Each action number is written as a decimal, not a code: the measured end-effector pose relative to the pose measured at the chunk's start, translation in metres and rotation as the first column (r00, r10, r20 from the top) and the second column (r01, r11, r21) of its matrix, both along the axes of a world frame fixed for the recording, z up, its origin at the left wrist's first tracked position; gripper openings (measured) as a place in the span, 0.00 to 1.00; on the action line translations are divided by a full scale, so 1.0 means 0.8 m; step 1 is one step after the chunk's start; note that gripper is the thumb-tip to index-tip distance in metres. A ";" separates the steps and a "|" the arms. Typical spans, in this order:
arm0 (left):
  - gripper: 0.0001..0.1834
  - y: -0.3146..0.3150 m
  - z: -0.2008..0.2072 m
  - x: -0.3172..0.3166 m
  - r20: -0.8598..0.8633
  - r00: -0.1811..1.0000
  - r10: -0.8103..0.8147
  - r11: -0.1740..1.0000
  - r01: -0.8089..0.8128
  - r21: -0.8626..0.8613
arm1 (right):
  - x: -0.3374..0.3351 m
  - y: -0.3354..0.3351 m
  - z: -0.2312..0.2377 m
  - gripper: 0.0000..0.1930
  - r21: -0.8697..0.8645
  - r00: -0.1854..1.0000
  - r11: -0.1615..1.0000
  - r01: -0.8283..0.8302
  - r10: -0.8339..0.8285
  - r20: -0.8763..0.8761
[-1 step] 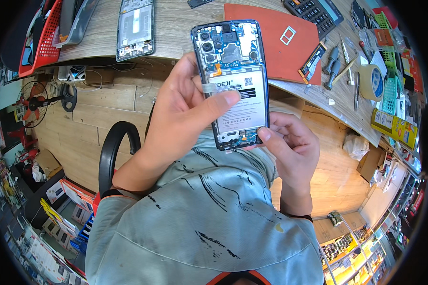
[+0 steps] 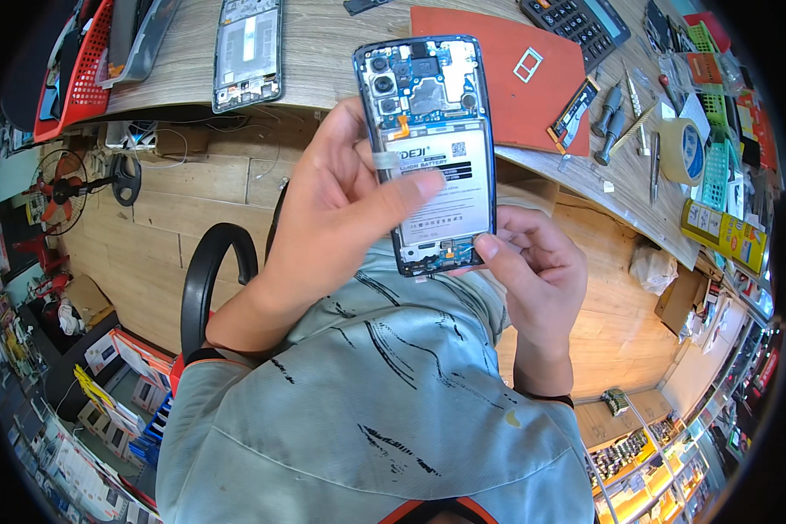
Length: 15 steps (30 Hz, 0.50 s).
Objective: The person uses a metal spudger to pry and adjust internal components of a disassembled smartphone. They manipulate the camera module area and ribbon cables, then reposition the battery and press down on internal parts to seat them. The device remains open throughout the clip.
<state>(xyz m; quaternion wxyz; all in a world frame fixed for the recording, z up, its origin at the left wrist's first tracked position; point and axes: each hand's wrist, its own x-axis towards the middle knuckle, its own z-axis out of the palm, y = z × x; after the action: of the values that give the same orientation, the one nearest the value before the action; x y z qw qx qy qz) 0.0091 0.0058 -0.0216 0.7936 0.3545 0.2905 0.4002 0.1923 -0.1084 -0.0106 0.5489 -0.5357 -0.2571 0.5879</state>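
Note:
An opened smartphone (image 2: 428,96), its back off, is held upright between my hands above my lap. Its blue circuit board and cameras show at the top, and a white battery (image 2: 450,201) fills the middle. My left hand (image 2: 336,196) grips the phone's left side, thumb pressed on the battery and fingers hidden behind. At the lower right corner my right hand (image 2: 533,266) pinches the edge, thumb in front. Beyond the phone lie an orange-red mat (image 2: 506,105) and, to the left, a separate phone frame (image 2: 250,61).
On the desk (image 2: 323,44) a SIM tray (image 2: 527,65), a calculator (image 2: 581,31), screwdrivers (image 2: 611,109), tweezers (image 2: 655,170) and a tape roll (image 2: 681,150) lie to the right. A red basket (image 2: 87,79) stands at the left. A black chair armrest (image 2: 199,279) is beside my left arm.
The phone has tilted very slightly in my hands, its upper end shifting a little to the right. Both hands keep the same grip.

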 end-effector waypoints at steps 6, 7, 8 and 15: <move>0.45 -0.015 0.014 0.008 0.023 0.987 -0.158 0.986 0.156 0.049 | -0.004 -0.003 0.002 0.14 0.059 0.997 0.996 0.064 -0.066 0.031; 0.46 -0.020 0.012 0.011 0.049 0.984 -0.172 0.984 0.169 0.057 | -0.003 -0.004 0.001 0.14 0.088 0.997 0.995 0.048 -0.053 0.054; 0.47 -0.024 0.009 0.015 0.061 0.984 -0.168 0.983 0.162 0.087 | -0.003 -0.002 -0.001 0.14 0.122 0.996 0.992 0.032 -0.042 0.078; 0.43 -0.028 -0.005 0.017 0.003 0.989 -0.147 0.982 0.146 0.122 | -0.004 0.003 -0.007 0.13 0.157 0.939 0.987 -0.038 -0.019 0.344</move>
<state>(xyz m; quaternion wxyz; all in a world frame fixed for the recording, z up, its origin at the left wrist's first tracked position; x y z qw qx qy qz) 0.0228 -0.0165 -0.0259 0.7996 0.4202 0.2339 0.3597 0.1891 -0.1056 -0.0160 0.5341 -0.5827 -0.3984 0.4652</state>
